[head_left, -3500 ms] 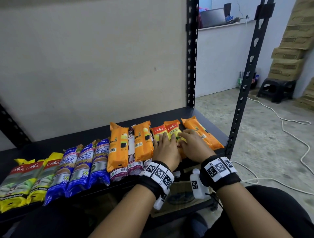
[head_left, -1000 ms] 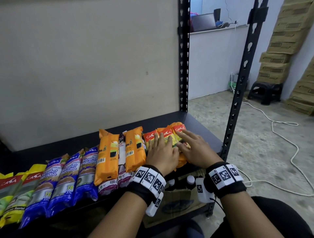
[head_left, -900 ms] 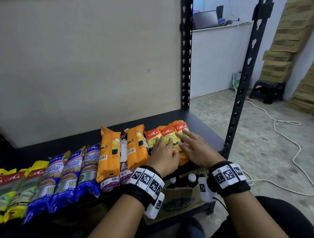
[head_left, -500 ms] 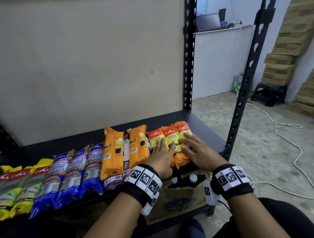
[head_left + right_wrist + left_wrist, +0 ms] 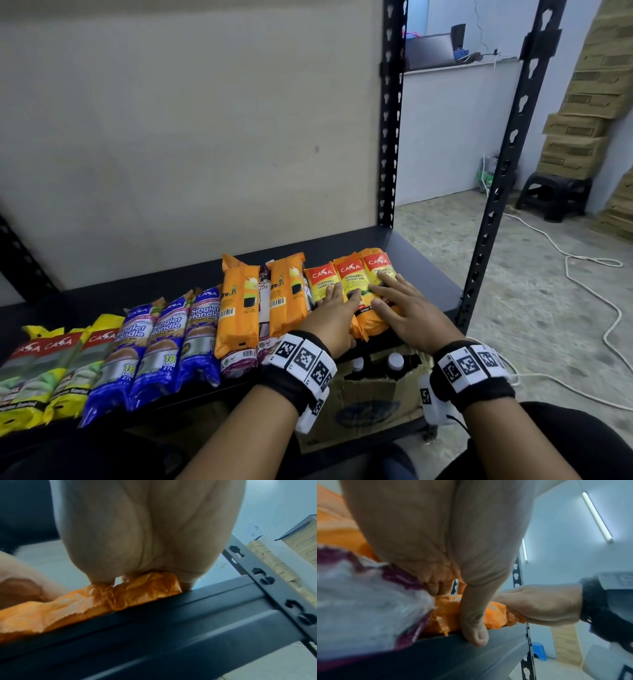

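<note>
Three orange CASA garbage-bag packs [image 5: 351,279] lie side by side at the right end of a row on the black shelf [image 5: 424,274]. My left hand [image 5: 334,313] lies flat on the left and middle packs with straight fingers. My right hand [image 5: 400,305] lies flat on the rightmost pack [image 5: 376,267], fingers spread. In the left wrist view my thumb [image 5: 474,622] hangs over the shelf's front edge against the orange pack ends [image 5: 494,614]. The right wrist view shows my palm pressing down on the orange pack [image 5: 145,586].
Leftward run two plain orange packs [image 5: 239,301], a white and purple pack [image 5: 262,298], three blue Singlet Handle packs [image 5: 168,339] and yellow packs [image 5: 41,370]. A black upright [image 5: 493,192] stands at the shelf's right corner. A cardboard box with bottles [image 5: 373,387] sits below.
The far-right orange pack, lying apart and angled 3.5 s ago, now sits tight against its neighbours. Both hands have stayed flat on the packs, shifting them slightly left.
</note>
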